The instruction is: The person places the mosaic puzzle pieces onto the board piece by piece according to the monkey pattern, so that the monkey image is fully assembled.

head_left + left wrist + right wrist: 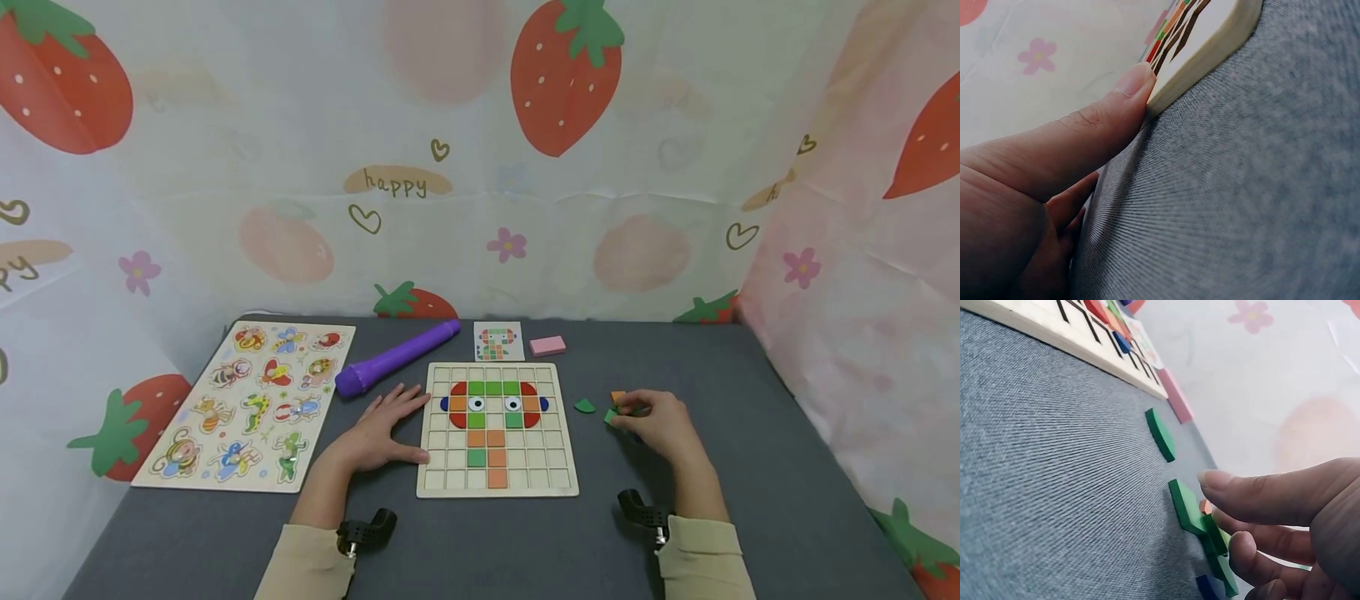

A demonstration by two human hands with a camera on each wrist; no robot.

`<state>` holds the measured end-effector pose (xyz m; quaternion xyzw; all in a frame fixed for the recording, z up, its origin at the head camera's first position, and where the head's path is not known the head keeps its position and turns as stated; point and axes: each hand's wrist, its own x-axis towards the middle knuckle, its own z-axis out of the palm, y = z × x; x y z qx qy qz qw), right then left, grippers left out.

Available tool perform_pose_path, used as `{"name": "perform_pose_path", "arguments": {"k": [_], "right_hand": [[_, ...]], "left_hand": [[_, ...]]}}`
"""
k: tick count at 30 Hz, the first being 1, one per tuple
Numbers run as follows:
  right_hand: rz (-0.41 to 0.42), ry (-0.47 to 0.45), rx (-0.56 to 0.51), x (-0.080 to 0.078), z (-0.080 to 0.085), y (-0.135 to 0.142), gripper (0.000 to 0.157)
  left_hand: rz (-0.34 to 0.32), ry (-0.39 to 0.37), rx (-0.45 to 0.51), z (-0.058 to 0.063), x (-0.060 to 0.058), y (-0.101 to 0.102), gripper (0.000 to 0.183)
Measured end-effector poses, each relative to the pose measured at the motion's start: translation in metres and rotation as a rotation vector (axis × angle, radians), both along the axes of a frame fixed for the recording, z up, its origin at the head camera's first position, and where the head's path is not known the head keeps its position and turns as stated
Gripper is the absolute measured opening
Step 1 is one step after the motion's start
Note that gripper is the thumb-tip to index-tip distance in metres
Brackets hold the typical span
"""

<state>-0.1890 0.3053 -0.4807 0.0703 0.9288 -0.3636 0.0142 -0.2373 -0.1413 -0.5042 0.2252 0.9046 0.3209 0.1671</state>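
Note:
A wooden grid board (553, 461) lies in the middle of the table, bearing red, green, orange and blue pieces and two round eyes. My left hand (381, 429) rests flat by its left side, fingers spread. In the left wrist view the thumb tip (1135, 81) touches the board's edge. To the right of the board, my right hand (658, 423) reaches over a small heap of loose pieces, with a green piece (1186, 506) below the thumb. The index fingertip is right at another green piece (1216, 536); thumb and index stand apart. A curved green piece (584, 406) lies nearer the board.
Behind the board are a pattern card (498, 342) and a pink block (547, 346). A purple microphone-shaped stick (397, 358) lies at the back left, beside a board of insect and animal pictures (247, 408). A blue piece (1210, 587) sits by the green heap.

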Motion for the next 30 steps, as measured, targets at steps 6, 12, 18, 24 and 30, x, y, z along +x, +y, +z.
{"name": "perform_pose_path", "arguments": {"k": [6, 12, 18, 24, 30], "right_hand": [[-0.006, -0.025, 0.025, -0.0011, -0.0043, -0.0004, 0.035], [-0.015, -0.028, 0.039, -0.0021, -0.0059, -0.0020, 0.035], [-0.025, -0.025, 0.068, -0.0031, -0.0046, -0.0056, 0.034], [-0.008, -0.017, 0.102, -0.0035, -0.0060, -0.0062, 0.032], [0.003, -0.014, 0.118, -0.0034, -0.0063, -0.0069, 0.033]], "left_hand": [[-0.005, 0.006, 0.003, -0.0015, 0.0003, -0.0001, 0.097], [-0.001, 0.008, -0.003, -0.0020, 0.0005, -0.0001, 0.097], [0.000, 0.009, -0.011, -0.0031, -0.0015, -0.0010, 0.098], [0.000, 0.009, -0.010, -0.0032, -0.0011, -0.0006, 0.098], [-0.001, 0.009, -0.007, -0.0034, -0.0005, -0.0004, 0.098]]}}
